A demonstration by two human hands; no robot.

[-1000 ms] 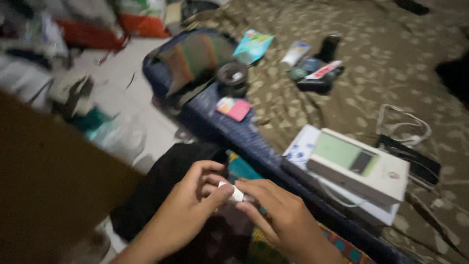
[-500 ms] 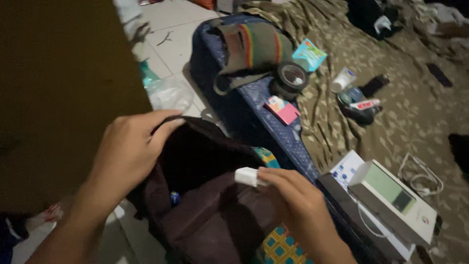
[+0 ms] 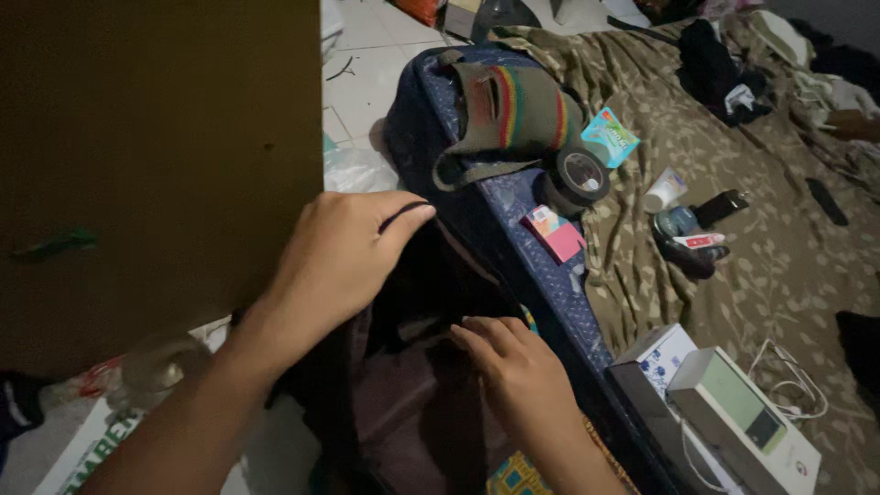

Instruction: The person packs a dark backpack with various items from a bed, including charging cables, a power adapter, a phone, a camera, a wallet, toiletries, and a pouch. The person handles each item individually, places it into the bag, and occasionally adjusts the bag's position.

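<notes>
The left hand (image 3: 344,261) is clamped on the rim of a dark bag (image 3: 412,403), pulling it open. At its five o'clock the right hand (image 3: 513,371) lies flat on the bag's mouth, fingers together; anything beneath them is hidden. The bag's interior is too dark to make out. At two o'clock a tape roll (image 3: 579,176) lies on the mattress (image 3: 532,275).

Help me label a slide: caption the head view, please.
Left hand holds a dark bag open while the right hand reaches inside, beside a cluttered mattress.
</notes>
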